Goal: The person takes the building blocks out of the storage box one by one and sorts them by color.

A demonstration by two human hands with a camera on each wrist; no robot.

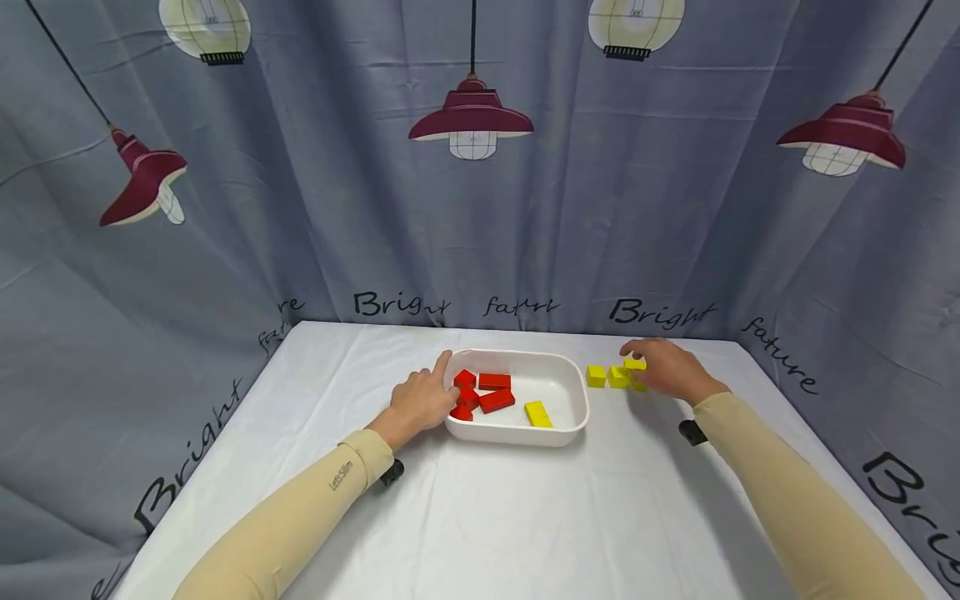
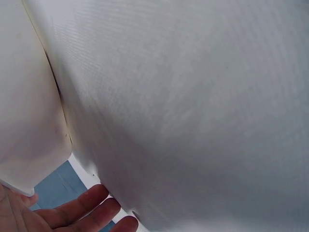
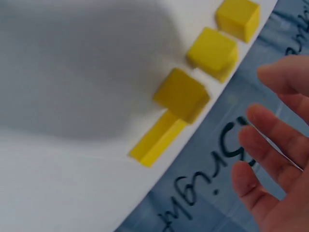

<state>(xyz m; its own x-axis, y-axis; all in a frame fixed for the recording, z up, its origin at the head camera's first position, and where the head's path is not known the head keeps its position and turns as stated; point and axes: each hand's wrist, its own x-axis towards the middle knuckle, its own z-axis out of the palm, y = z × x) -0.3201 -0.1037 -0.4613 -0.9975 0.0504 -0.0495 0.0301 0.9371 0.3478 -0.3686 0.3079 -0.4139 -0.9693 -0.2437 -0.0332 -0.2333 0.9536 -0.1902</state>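
Observation:
A white rectangular tray (image 1: 525,437) sits on the table, with several red blocks (image 1: 495,402) at its left end and a yellow block (image 1: 537,414) toward its front right. At its left side my left hand (image 1: 422,398) touches the rim with loosely straight fingers; in the left wrist view, fingers (image 2: 99,200) extend beside the tray wall (image 2: 34,96). Right of the tray, several yellow blocks (image 1: 596,377) stand in a row. My right hand (image 1: 670,369) hovers by the row's right end. In the right wrist view its fingers (image 3: 270,145) are spread, apart from the yellow cubes (image 3: 179,94) and a longer yellow block (image 3: 157,140).
A white cloth (image 1: 510,525) covers the table. Behind and at both sides hangs a grey-blue curtain (image 1: 360,208) printed with lamps and lettering. The yellow row lies near the table's back edge.

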